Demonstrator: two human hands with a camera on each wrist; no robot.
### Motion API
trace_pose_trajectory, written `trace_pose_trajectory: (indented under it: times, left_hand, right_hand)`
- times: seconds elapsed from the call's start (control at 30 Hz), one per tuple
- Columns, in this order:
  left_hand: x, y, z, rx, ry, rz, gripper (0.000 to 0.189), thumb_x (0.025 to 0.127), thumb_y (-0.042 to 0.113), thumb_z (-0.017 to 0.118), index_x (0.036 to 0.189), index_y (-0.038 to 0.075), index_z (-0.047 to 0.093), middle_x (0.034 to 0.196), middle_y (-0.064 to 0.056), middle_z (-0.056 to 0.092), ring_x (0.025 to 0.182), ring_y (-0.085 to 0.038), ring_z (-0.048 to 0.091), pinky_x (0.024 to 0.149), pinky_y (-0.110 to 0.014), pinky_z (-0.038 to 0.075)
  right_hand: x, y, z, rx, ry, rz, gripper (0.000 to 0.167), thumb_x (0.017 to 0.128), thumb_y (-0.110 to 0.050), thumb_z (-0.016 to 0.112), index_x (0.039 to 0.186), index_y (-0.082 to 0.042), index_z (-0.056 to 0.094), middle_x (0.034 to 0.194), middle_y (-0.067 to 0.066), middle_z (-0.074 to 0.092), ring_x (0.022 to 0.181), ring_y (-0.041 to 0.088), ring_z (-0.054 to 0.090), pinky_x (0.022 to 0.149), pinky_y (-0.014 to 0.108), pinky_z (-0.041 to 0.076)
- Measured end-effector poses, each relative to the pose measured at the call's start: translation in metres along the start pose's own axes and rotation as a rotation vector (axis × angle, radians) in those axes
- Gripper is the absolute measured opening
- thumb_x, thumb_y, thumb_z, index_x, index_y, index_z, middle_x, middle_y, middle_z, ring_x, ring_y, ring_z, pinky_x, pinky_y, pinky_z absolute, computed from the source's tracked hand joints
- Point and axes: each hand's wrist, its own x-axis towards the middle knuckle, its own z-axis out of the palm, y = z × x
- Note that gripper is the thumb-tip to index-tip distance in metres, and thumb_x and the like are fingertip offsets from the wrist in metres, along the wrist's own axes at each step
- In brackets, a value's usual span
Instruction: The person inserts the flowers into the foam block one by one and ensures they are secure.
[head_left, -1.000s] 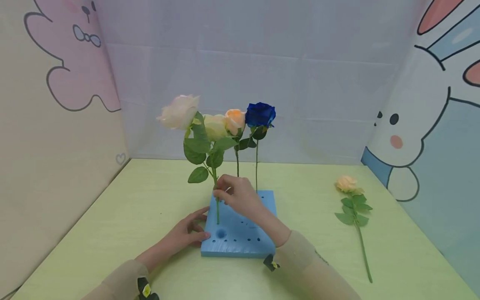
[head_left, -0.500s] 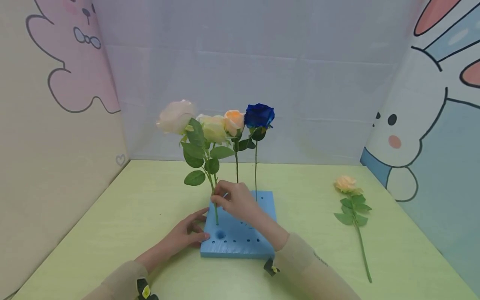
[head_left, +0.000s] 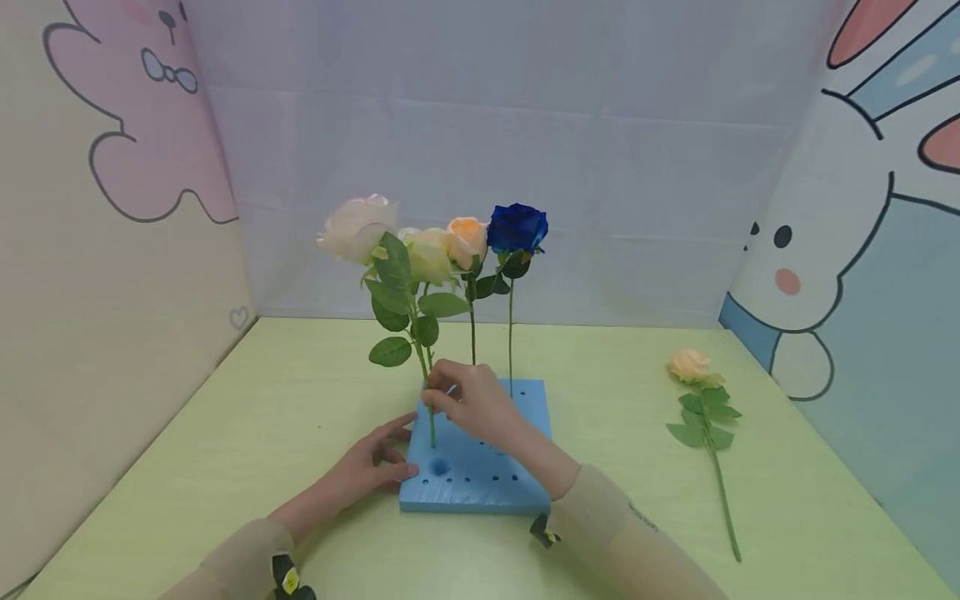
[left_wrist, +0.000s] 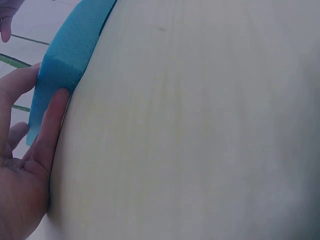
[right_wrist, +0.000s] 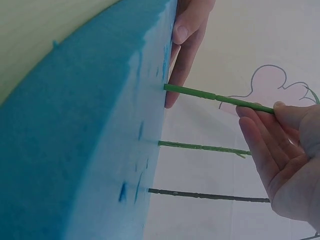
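A blue foam block (head_left: 472, 492) with small holes lies on the table. My right hand (head_left: 476, 404) pinches the green stem (right_wrist: 192, 92) of a pale pink rose (head_left: 360, 227) between thumb and fingers. The rose leans a little left, and its stem's lower end meets the block's upper face; how deep it sits I cannot tell. My left hand (head_left: 367, 462) rests against the block's left side (left_wrist: 62, 70), index finger and thumb spread along it. A creamy yellow-green rose (head_left: 429, 254), a peach rose (head_left: 467, 240) and a blue rose (head_left: 517, 227) stand behind, their stem bases partly hidden.
Another peach rose (head_left: 690, 367) lies on the yellow-green table (head_left: 600, 358) at the right, its stem (head_left: 722, 500) pointing toward the front. A pale curtain (head_left: 645, 167) hangs behind the table. Side walls bear cartoon animals, among them a rabbit (head_left: 813, 242).
The pale pink rose and my right hand have come down slightly, with the rose shifting a little over the first half second. Since then they have hardly moved. My left hand stays in place.
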Motion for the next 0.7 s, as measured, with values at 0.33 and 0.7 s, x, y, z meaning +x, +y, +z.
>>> trace_pose_trajectory:
  times: [0.33, 0.7]
  left_hand:
    - [0.0003, 0.0027, -0.0011, -0.003, -0.008, 0.005, 0.079, 0.088, 0.027, 0.074, 0.155, 0.019, 0.032, 0.145, -0.020, 0.046, 0.098, -0.020, 0.062, 0.074, -0.028, 0.060]
    - [-0.0002, -0.0010, -0.0011, -0.028, -0.019, 0.011, 0.080, 0.088, 0.025, 0.075, 0.155, 0.019, 0.031, 0.146, -0.021, 0.044, 0.096, -0.020, 0.061, 0.073, -0.028, 0.060]
  right_hand:
    - [0.0022, 0.0002, -0.0005, 0.016, -0.017, 0.021, 0.010, 0.096, -0.015, 0.064, 0.087, -0.011, 0.063, 0.081, 0.006, 0.073, 0.070, 0.026, 0.074, 0.059, 0.017, 0.056]
    - [0.0001, -0.0039, 0.0031, -0.043, -0.025, -0.002, 0.008, 0.095, -0.014, 0.066, 0.088, -0.012, 0.064, 0.084, 0.005, 0.074, 0.071, 0.022, 0.073, 0.061, 0.014, 0.054]
